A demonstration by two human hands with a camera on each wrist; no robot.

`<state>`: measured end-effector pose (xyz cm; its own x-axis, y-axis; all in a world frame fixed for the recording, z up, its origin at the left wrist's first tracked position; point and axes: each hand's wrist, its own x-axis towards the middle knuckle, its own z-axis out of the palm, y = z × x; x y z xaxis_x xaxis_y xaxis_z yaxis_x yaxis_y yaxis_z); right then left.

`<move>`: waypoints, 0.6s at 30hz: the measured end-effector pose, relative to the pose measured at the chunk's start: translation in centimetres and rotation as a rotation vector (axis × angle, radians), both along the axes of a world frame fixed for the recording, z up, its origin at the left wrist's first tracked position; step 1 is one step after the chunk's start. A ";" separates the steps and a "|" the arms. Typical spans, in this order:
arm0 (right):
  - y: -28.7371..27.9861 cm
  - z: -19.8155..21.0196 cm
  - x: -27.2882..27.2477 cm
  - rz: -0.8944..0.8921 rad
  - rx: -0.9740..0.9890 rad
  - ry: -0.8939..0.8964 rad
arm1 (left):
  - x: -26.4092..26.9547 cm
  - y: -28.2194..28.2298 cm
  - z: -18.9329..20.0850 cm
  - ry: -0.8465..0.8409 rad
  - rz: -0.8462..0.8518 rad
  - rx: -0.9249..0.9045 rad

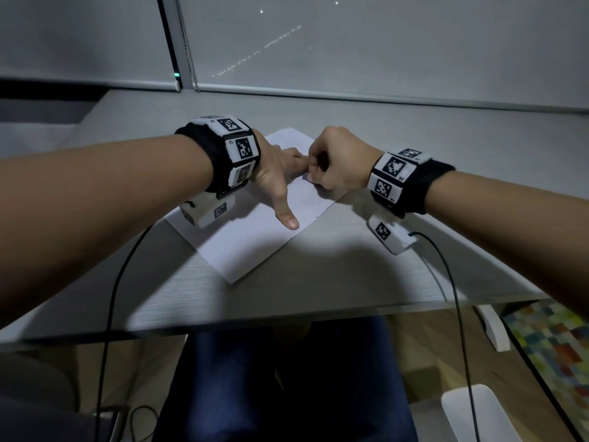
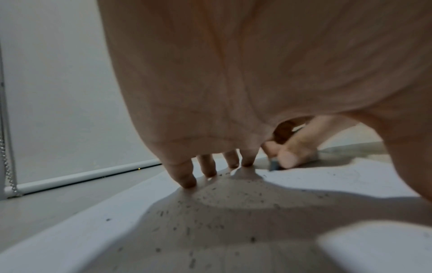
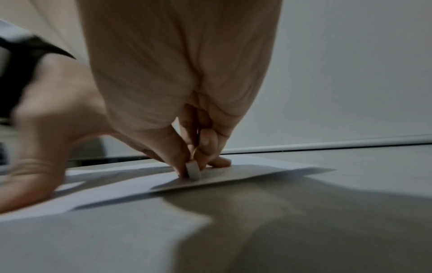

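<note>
- Head view, surface: grey wood-grain table, its near edge crossing the lower frame. The light is dim and both arms cast hard shadows on the top.
- Room: grey roller blinds lowered to the tabletop, with the bottom rail along the far edge. A bead chain hangs between two panels.
- Item: white paper, one sheet, flat on the table and set at an angle, one corner toward the person.
- Item: left hand, fingers straight and spread wide, tips pressing the paper, thumb stretched toward the sheet's near edge.
- Item: right hand, fingers curled, thumb and forefinger pinching a small pale eraser. The eraser's lower end touches the paper near its right edge, just beside the left forefinger.
- Left wrist view: dark crumbs scattered on the paper under the palm.
- Worn gear: black wristbands with printed markers and a white camera block under each wrist. Black cables run off the near edge.
- Under the table: dark blue trouser legs, white table foot, white bin, checked multicoloured rug.
- Obstructions: in the head view the right knuckles hide most of the eraser. In each wrist view a palm fills the upper frame.
</note>
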<state>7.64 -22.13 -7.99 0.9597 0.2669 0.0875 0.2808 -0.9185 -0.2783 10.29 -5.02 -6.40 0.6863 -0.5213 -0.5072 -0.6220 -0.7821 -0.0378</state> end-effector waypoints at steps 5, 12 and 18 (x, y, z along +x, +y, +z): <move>1.3 0.2 -3.1 0.213 0.035 0.114 | -0.1 0.0 0.2 -0.005 -0.015 -0.032; -0.4 0.4 -2.0 0.128 0.054 0.087 | 0.2 0.0 -0.2 0.040 -0.028 -0.049; 0.6 0.1 -3.9 0.246 0.033 0.123 | 0.1 0.0 -0.2 0.037 -0.038 -0.071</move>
<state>3.71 -21.49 -7.88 0.8705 0.4920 -0.0128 0.4564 -0.8169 -0.3526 10.38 -4.98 -6.59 0.6469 -0.5820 -0.4927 -0.6512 -0.7579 0.0403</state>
